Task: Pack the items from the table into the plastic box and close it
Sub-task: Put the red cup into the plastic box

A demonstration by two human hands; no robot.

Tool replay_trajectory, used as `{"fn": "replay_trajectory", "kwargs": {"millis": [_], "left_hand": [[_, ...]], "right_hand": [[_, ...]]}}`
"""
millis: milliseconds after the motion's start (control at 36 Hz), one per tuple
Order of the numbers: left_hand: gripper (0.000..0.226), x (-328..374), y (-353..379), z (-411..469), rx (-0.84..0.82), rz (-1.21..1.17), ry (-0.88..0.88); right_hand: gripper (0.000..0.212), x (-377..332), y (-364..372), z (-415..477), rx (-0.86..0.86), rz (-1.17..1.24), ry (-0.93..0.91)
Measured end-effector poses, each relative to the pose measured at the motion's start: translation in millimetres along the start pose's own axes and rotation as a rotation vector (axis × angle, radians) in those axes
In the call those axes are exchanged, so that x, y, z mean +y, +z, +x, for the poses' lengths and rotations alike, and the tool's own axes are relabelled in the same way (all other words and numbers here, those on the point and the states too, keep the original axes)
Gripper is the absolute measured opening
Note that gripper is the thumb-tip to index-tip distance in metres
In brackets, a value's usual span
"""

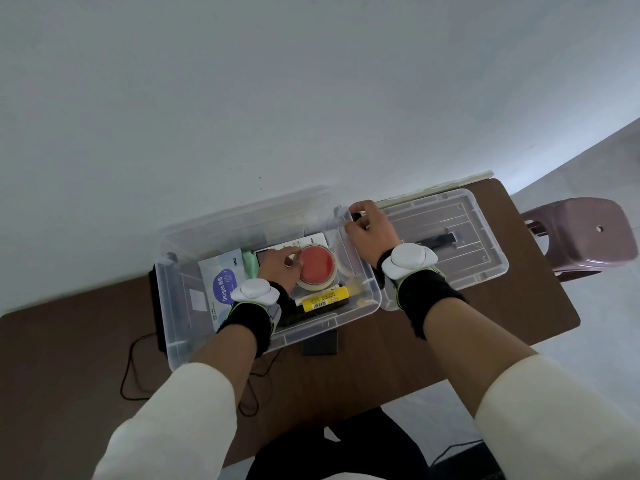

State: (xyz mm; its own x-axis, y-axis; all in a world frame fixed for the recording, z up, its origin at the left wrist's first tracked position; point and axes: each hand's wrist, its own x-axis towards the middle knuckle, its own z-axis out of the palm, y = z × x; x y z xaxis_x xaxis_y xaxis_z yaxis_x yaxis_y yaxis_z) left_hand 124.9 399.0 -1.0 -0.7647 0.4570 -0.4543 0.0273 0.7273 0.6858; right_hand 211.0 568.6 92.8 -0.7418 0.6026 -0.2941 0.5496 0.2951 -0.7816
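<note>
A clear plastic box (180, 327) stands open on the brown table (433, 348). Inside lie a white and blue packet (221, 282), a green item (249, 265), a round red-topped tin (317, 265) on a beige tape roll, a white flat device (311, 242) and a yellow tube (323, 299). My left hand (278, 266) is inside the box, fingertips on the edge of the red tin. My right hand (370, 225) grips the box's far right corner rim. The clear lid (485, 258) lies flat to the right of the box.
A black flat object (318, 342) and a thin black cable (133, 368) lie on the table under and in front of the box. A purple plastic stool (585, 233) stands to the right. A white wall runs right behind the table.
</note>
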Motion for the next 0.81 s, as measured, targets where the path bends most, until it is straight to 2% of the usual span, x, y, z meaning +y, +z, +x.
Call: {"fn": "replay_trajectory", "kwargs": {"millis": [389,556,806], "left_hand": [[0.03,4,-9,-7,0.017,-0.093,-0.07],[0.027,8,-19,-20,0.065,-0.173,-0.047],[0.024,20,-42,-48,0.141,-0.241,0.019]], "right_hand": [[0.02,-2,1,-5,0.021,-0.071,-0.017],[0.03,-9,-2,-15,0.128,-0.179,-0.115],[0.022,-27,6,-28,-0.031,-0.22,-0.246]]}}
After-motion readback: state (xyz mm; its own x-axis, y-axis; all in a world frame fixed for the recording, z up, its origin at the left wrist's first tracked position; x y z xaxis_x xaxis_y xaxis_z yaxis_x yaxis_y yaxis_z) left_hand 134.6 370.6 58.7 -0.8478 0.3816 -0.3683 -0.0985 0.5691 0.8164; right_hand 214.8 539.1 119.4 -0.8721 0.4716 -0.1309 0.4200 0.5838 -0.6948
